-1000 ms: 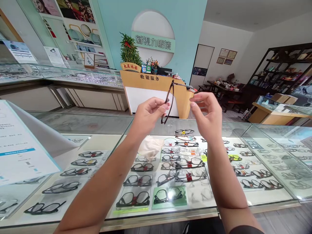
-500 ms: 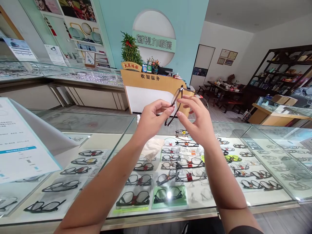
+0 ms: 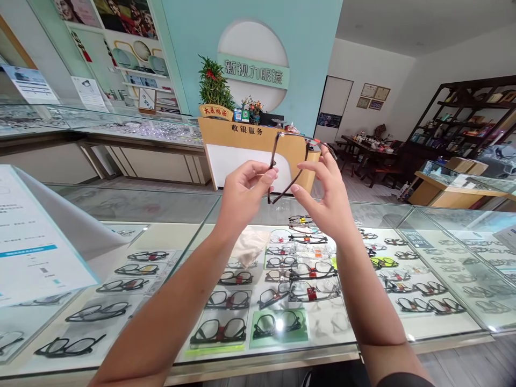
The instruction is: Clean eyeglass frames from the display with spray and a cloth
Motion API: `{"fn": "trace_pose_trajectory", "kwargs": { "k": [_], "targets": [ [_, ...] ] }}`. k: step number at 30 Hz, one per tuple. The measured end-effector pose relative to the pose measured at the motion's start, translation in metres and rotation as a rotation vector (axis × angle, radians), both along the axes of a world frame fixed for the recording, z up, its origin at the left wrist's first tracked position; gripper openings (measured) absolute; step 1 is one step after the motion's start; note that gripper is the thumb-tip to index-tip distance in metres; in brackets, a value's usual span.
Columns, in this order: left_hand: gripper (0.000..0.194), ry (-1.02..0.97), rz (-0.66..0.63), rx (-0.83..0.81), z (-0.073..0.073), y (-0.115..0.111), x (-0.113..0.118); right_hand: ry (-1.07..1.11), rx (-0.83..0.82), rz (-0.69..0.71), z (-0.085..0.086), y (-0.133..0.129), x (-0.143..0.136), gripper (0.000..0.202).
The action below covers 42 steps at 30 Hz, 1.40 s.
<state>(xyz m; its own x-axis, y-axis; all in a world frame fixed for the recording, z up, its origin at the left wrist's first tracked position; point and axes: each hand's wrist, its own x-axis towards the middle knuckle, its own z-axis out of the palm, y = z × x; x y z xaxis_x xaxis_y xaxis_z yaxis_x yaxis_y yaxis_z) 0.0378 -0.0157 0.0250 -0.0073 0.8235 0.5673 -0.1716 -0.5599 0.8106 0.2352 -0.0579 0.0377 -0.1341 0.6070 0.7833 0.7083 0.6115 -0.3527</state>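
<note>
- Head view shows us that the glasses (image 3: 275,146) are held up in the air, above the far side of the display case (image 3: 169,204).
- Our left hand (image 3: 245,194) is closed in a pinch, with thumb and fingers gripping the front of the glasses, as it seems near its middle.
- Our right hand (image 3: 325,203) has the thumb and fingers apart, around the side arms; if they touch, we cannot tell surely.
- As we judge, picking up and unfolding are done: both arms of the glasses seem to point rightward.
- What is left, so far as we see: the glasses are not yet put down, and their arms not yet folded.
- White cloth (image 3: 250,245) lies just beside our left wrist, on the case.
- Far behind stands a wooden cash desk (image 3: 245,158); near left, a printed sign (image 3: 36,236).
</note>
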Motion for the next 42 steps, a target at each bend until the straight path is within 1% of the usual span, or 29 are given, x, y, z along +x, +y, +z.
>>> {"fn": "trace_pose_trajectory", "kwargs": {
  "k": [4,7,13,17,19,21,25,28,31,34,36,39,42],
  "targets": [
    [0.036,-0.089,0.019,-0.005,0.002,0.001,-0.003,0.025,-0.02,-0.025,-0.002,-0.001,0.001,0.041],
    [0.038,-0.134,0.049,0.001,0.004,0.004,-0.007,0.041,-0.027,-0.039,-0.002,-0.001,0.002,0.038],
    [0.04,-0.161,0.124,0.017,0.004,0.011,-0.014,0.062,-0.05,-0.043,-0.002,-0.002,0.0,0.025],
    [0.04,-0.157,0.133,0.028,0.004,0.012,-0.015,0.059,-0.063,-0.059,0.0,-0.004,-0.001,0.019],
    [0.039,-0.142,0.102,0.017,0.003,0.011,-0.012,0.049,-0.042,-0.078,0.0,-0.006,-0.003,0.019],
    [0.037,-0.111,0.043,-0.013,0.001,0.008,-0.008,0.037,-0.007,-0.075,-0.001,-0.006,-0.006,0.021],
    [0.031,0.009,-0.065,-0.033,-0.007,0.003,0.003,-0.025,-0.013,0.0,-0.005,-0.005,-0.018,0.031],
    [0.028,0.055,-0.095,-0.023,-0.013,0.002,0.009,-0.055,-0.051,0.052,-0.007,-0.004,-0.025,0.028],
    [0.032,0.022,-0.136,-0.09,-0.013,0.001,0.01,-0.064,-0.07,0.096,-0.005,-0.004,-0.027,0.024],
    [0.042,-0.026,-0.191,-0.164,-0.009,0.001,0.009,-0.052,-0.09,0.134,-0.004,-0.004,-0.026,0.023],
    [0.046,-0.037,-0.203,-0.185,-0.007,0.001,0.008,-0.039,-0.098,0.155,-0.004,-0.004,-0.025,0.023],
    [0.047,-0.027,-0.226,-0.211,-0.005,0.001,0.006,-0.04,-0.1,0.19,-0.005,-0.003,-0.024,0.021],
    [0.052,-0.004,-0.261,-0.221,-0.005,0.002,0.004,-0.044,-0.117,0.183,-0.006,-0.001,-0.024,0.021]
  ]
}}
